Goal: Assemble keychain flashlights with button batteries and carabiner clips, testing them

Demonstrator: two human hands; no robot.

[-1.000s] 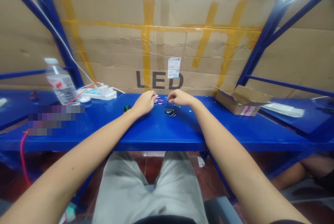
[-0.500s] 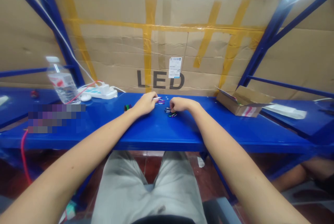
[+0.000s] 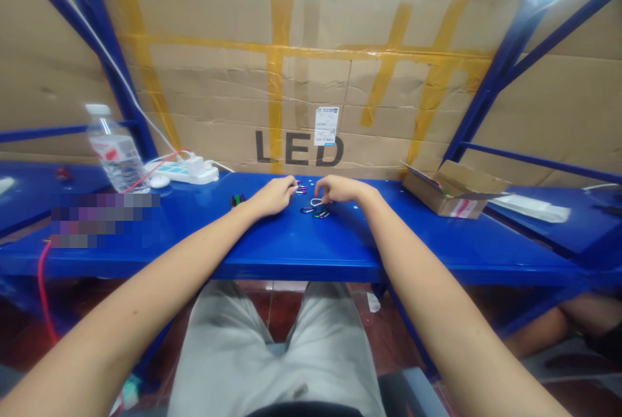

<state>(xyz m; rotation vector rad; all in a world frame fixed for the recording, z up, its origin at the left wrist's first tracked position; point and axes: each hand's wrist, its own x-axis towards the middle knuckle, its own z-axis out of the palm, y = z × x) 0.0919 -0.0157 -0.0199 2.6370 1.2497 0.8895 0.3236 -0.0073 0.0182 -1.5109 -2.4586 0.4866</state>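
Several small carabiners lie in a loose group on the blue table (image 3: 291, 245). My right hand (image 3: 337, 188) is closed, its fingertips pinching a silver carabiner (image 3: 315, 202). Just below it are a dark carabiner (image 3: 306, 210) and a green one (image 3: 319, 214). My left hand (image 3: 280, 195) is curled beside purple carabiners (image 3: 302, 190), its fingertips pressed together. A small pale glint shows at those fingertips, too small to name. To the left of that hand sits a small black and green item (image 3: 238, 200), partly behind the forearm.
An open cardboard box (image 3: 451, 190) stands at the right rear. On the left are a water bottle (image 3: 116, 151) and a white power strip (image 3: 189, 171) with cables. A large cardboard panel (image 3: 218, 100) closes off the back. Another person's limb (image 3: 549, 329) shows at lower right.
My right hand has lifted slightly, and the silver carabiner now shows apart from the dark one. My left hand has dipped a little, and the silvery piece at its fingertips is less visible.
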